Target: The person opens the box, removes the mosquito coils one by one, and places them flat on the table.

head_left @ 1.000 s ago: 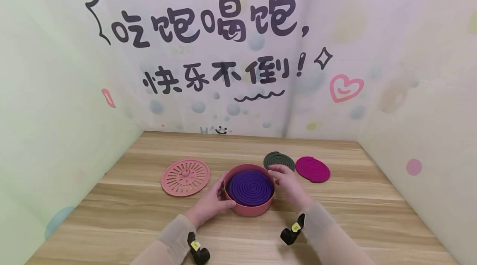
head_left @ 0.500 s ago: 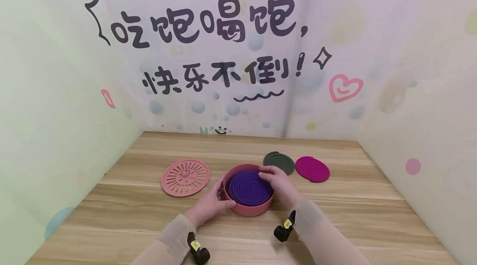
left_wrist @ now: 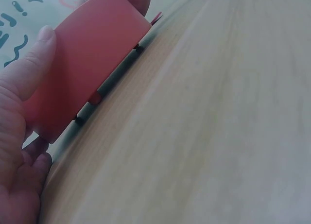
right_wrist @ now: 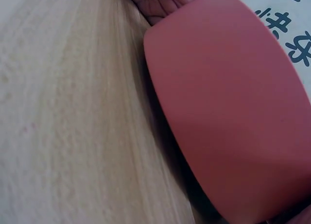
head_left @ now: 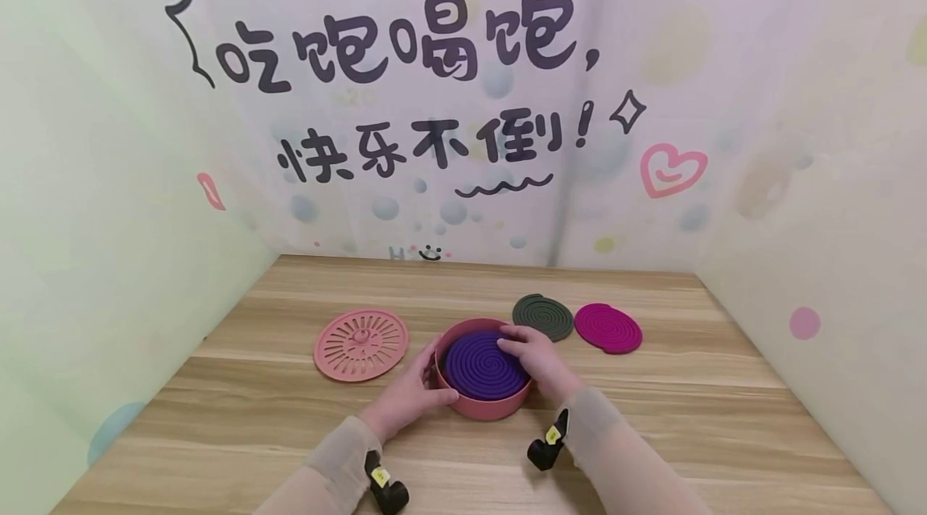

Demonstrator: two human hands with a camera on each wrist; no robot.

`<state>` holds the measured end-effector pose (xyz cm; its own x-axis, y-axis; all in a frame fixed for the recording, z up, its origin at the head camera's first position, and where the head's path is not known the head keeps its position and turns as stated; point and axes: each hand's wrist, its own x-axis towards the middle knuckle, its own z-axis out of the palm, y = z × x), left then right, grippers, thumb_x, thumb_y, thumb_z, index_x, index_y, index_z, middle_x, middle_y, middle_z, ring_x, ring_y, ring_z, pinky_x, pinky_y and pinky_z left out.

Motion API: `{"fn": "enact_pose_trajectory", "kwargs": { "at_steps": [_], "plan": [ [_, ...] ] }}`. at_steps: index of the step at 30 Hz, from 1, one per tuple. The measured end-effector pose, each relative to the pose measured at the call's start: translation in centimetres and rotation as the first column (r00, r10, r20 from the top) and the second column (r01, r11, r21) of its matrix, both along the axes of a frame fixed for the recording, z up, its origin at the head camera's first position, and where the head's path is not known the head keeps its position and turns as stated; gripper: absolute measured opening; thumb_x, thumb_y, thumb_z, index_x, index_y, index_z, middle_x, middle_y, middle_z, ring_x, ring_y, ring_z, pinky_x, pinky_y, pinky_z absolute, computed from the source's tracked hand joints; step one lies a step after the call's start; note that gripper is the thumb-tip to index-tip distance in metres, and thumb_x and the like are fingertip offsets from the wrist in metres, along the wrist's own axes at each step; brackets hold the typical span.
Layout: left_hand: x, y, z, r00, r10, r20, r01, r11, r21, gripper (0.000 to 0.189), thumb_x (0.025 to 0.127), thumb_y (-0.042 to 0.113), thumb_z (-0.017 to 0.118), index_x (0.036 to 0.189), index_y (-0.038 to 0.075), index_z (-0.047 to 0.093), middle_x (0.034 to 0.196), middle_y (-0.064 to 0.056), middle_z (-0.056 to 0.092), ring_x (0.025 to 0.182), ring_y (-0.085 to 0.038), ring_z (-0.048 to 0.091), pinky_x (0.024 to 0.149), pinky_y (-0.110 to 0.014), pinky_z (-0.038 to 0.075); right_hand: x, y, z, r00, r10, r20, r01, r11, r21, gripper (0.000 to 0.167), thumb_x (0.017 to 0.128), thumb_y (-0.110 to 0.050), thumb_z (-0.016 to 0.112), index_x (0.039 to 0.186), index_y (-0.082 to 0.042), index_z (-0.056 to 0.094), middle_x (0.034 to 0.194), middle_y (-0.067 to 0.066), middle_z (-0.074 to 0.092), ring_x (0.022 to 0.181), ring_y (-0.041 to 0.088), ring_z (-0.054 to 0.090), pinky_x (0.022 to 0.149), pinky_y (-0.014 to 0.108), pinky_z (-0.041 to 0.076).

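Observation:
A round pink mosquito coil box (head_left: 488,410) stands on the table without a cover, a dark purple mosquito coil (head_left: 478,374) lying flat inside near the rim. My left hand (head_left: 407,396) grips the box's left side, its thumb along the front wall and the other fingers round the back. In the left wrist view that thumb lies on the pink wall (left_wrist: 92,54), and small feet show under the base. From the right, my right hand (head_left: 539,358) reaches over the rim, fingertips at the coil's upper right edge. The box wall (right_wrist: 223,102) hides most of this hand in the right wrist view.
A pink slotted lid (head_left: 362,362) with a small knob lies left of the box. Behind it to the right, a dark green coil (head_left: 545,318) and a magenta coil (head_left: 608,330) lie flat. A printed cloth backdrop (head_left: 463,225) closes off the wooden table's (head_left: 253,434) far edge.
My right hand has moved left and inward, from the box's right rim onto the purple coil's edge. The left hand, box and coils have stayed in place.

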<state>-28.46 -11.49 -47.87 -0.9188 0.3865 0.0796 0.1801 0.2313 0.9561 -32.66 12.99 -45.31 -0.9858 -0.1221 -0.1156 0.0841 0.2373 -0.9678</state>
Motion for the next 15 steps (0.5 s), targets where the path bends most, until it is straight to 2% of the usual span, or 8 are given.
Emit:
{"fn": "enact_pose_trajectory", "kwargs": {
  "at_steps": [3,9,15],
  "plan": [
    [-0.05,0.01,-0.12,1.000,0.000,-0.003,0.000,1.000,-0.005,0.100,0.081,0.029,0.079,0.155,0.011,0.013,0.156,-0.016,0.022,0.142,-0.032,0.024,0.114,-0.048,0.024,-0.01,-0.04,-0.04,1.000,-0.005,-0.006,0.006,1.000,0.011,0.038,0.093,-0.019,0.063,0.129,-0.006,0.059,0.139,0.018,0.048,0.125,0.033,0.046,0.108,0.050,0.035],
    [-0.13,0.01,-0.41,1.000,0.003,-0.006,-0.003,1.000,-0.011,0.102,0.080,0.031,0.079,0.155,0.011,0.013,0.157,-0.016,0.022,0.142,-0.032,0.024,0.114,-0.048,0.023,-0.07,-0.17,-0.22,1.000,-0.022,-0.004,0.022,1.000,0.003,0.029,0.092,-0.017,0.064,0.119,-0.005,0.063,0.121,0.012,0.059,0.107,0.024,0.055,0.098,0.042,0.044],
    [-0.16,-0.02,-0.44,1.000,0.001,-0.012,-0.001,1.000,-0.014,0.101,0.081,0.030,0.079,0.155,0.011,0.014,0.157,-0.016,0.022,0.142,-0.033,0.024,0.114,-0.048,0.023,-0.17,-0.25,-0.29,0.999,-0.036,-0.001,0.036,0.999,-0.004,0.026,0.093,-0.016,0.064,0.116,-0.005,0.064,0.117,0.011,0.061,0.104,0.022,0.056,0.095,0.039,0.045]
  ]
}}
